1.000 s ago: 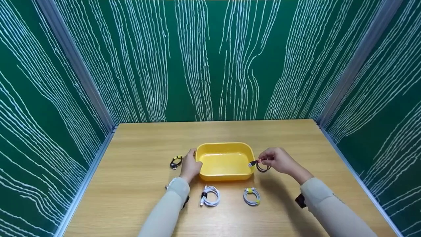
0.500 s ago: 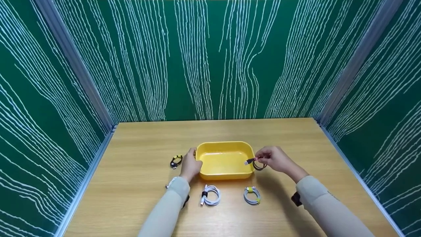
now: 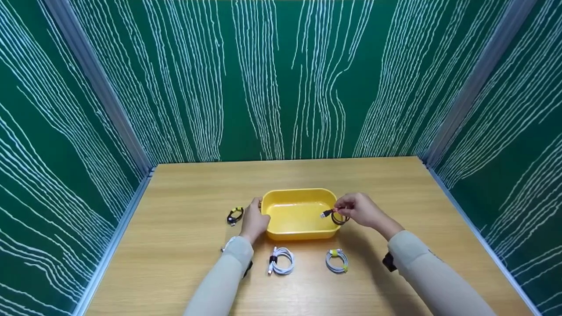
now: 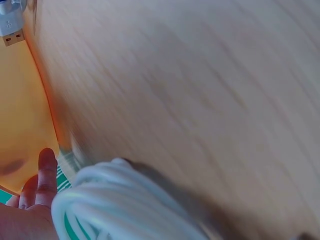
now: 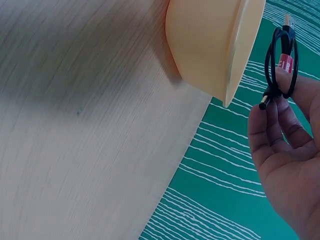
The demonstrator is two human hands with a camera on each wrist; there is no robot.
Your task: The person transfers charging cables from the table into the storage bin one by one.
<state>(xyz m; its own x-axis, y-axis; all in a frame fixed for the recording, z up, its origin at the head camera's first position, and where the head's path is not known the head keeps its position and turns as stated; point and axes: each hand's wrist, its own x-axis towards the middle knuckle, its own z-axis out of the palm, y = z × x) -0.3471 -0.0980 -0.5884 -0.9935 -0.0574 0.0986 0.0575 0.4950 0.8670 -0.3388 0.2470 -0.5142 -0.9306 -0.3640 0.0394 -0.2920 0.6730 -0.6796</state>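
Observation:
My left hand [image 3: 255, 221] holds the left end of a yellow plastic tub [image 3: 303, 236], its thumb at the near corner. In the left wrist view, fingers lie along the tub's outer wall [image 4: 22, 110]. My right hand [image 3: 362, 210] pinches a small coiled black USB cable [image 3: 340, 218] over the tub's right rim. The cable's plug points left over the inside of the tub. In the right wrist view, thumb and fingertips hold the black coil [image 5: 274, 62], with a red band on it.
A white coiled cable [image 3: 284, 262] with a black strap and a grey-white coil [image 3: 336, 262] with yellow ties lie before the tub. A black coil [image 3: 235, 216] with a yellow tie lies left of it. Another white cable [image 4: 125, 205] lies partly hidden under my left wrist.
My right hand has moved left with the black USB cable, from beside the tub's right end to over its rim. My left hand and the tub have stayed put.

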